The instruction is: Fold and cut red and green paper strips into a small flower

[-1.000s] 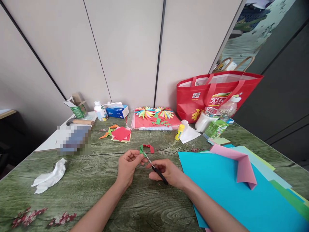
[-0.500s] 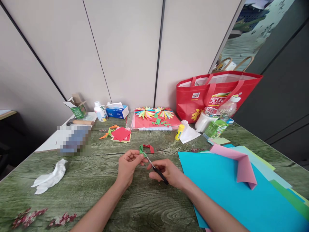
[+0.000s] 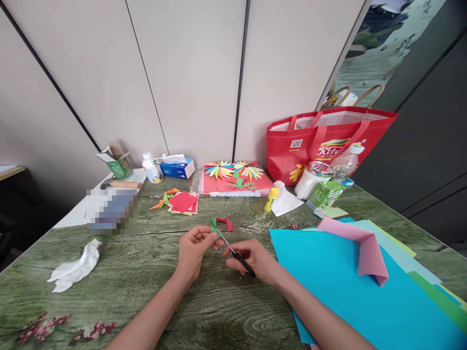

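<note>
Mid-frame, green paper (image 3: 213, 226) is pinched by the left hand (image 3: 193, 249), steadied (seemingly) for scissors (image 3: 243, 263) held in the right hand (image 3: 258, 261).

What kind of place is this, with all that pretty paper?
It looks like a craft table, perhaps in a home. The scissors in the right hand, the yellow glue stick and the big coloured sheets suggest that.
</note>
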Tool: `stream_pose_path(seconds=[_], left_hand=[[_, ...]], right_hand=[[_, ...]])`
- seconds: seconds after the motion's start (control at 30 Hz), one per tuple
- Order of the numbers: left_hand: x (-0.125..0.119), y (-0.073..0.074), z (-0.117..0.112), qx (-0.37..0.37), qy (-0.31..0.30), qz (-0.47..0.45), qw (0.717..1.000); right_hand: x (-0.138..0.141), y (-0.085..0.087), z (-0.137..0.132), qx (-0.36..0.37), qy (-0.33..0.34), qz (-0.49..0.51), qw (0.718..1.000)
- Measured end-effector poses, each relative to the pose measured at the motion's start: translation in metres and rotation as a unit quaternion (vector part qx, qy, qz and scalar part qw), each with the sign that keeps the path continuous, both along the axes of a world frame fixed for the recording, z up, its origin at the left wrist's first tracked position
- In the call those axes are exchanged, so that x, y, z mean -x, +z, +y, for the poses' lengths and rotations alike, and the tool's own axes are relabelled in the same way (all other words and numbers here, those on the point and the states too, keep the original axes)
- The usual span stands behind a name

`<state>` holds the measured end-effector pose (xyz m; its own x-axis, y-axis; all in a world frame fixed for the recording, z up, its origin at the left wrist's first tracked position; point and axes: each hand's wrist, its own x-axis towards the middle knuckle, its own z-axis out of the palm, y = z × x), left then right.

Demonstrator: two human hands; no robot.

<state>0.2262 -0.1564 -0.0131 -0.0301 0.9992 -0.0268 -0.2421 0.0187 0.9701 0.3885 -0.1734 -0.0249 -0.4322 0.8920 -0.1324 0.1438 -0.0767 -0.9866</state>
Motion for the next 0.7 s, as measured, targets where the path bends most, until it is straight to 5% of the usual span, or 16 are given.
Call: stream_pose_path(seconds=[0.7], left_hand=[[0.0005, -0.0022, -0.0003, 0.003, -0.026, 0.003, 1.0]], right_hand=[[0.0009, -0.0024, 0.0, 0.015, -0.01, 0.004, 1.0]])
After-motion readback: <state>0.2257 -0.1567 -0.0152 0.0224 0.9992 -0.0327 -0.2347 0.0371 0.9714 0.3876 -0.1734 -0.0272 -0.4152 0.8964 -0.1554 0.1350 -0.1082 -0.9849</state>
